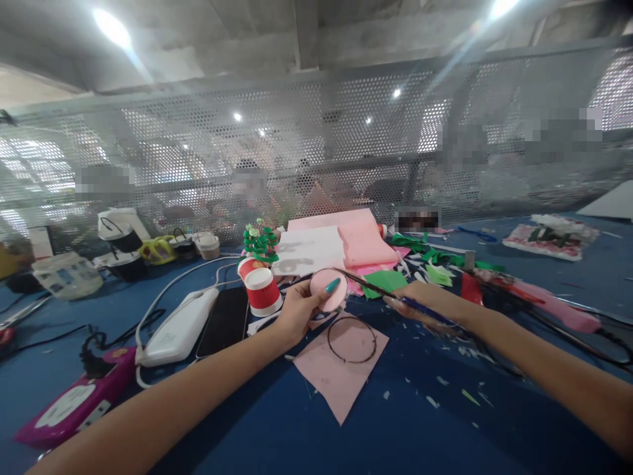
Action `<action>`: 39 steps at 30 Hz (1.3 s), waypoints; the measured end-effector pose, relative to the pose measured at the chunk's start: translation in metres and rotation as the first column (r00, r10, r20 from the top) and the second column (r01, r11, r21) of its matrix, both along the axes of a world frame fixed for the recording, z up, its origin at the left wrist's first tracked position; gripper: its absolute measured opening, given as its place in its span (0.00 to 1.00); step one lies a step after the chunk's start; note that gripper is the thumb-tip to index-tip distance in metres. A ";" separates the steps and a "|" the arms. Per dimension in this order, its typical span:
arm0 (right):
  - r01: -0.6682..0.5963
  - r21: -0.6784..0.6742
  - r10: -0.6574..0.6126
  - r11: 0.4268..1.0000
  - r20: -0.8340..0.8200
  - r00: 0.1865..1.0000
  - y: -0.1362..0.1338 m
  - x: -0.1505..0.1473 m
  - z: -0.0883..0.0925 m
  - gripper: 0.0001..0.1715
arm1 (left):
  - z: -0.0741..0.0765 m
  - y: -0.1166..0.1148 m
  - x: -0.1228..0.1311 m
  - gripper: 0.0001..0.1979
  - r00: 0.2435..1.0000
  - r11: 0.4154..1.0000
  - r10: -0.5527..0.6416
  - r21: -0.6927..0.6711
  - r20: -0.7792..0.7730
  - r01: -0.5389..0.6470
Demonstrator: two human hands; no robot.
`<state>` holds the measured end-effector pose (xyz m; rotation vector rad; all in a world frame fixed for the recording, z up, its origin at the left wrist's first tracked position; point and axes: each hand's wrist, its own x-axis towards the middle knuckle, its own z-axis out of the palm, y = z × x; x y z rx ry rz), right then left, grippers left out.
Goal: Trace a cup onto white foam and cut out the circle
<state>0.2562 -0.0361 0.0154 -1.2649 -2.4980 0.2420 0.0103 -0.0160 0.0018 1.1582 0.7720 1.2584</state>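
Observation:
My left hand [299, 307] is closed on a round pink disc [326, 285], with the thumb, its nail painted teal, pressed on the face. My right hand [415, 307] is closed around a long, thin dark tool with a blue part [429, 313]. Its tip reaches the upper edge of the disc; blur hides what kind of tool it is. Below both hands lies a square of pink paper [341, 389] bearing a thin dark ring [352, 361], and I cannot tell if that is drawn or wire. Two red-and-white paper cups [262, 290] stand left of the disc.
A phone [225, 322], a white power bank [180, 326] and a purple power strip [79, 399] with cables lie left. Pink and white sheets [316, 251] stand behind. Green paper [386, 284] and scraps lie right, near a pink glue gun [564, 307]. A perforated metal screen [297, 158] borders the back.

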 end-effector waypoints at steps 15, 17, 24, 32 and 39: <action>-0.040 0.005 0.040 0.999 0.034 0.999 0.009 0.001 -0.007 0.28 | 0.002 -0.002 0.001 0.16 0.999 1.000 -0.028 0.001 0.029 0.028; -0.035 0.012 0.035 0.999 0.046 0.998 0.010 0.002 -0.007 0.28 | 0.001 -0.001 0.000 0.16 0.999 1.000 -0.021 0.007 0.039 0.021; -0.015 0.066 0.011 0.998 0.068 0.998 0.010 0.002 -0.008 0.27 | -0.001 0.002 0.000 0.18 0.999 1.000 -0.019 0.004 0.049 0.018; -0.010 0.083 0.004 0.997 0.070 0.998 0.008 0.001 -0.009 0.26 | 0.000 0.000 -0.001 0.15 0.999 1.000 0.006 -0.015 0.032 -0.005; -0.026 0.091 0.018 0.996 0.094 0.995 0.006 0.001 -0.005 0.25 | -0.001 0.000 -0.001 0.11 0.999 0.999 -0.015 -0.030 0.029 0.016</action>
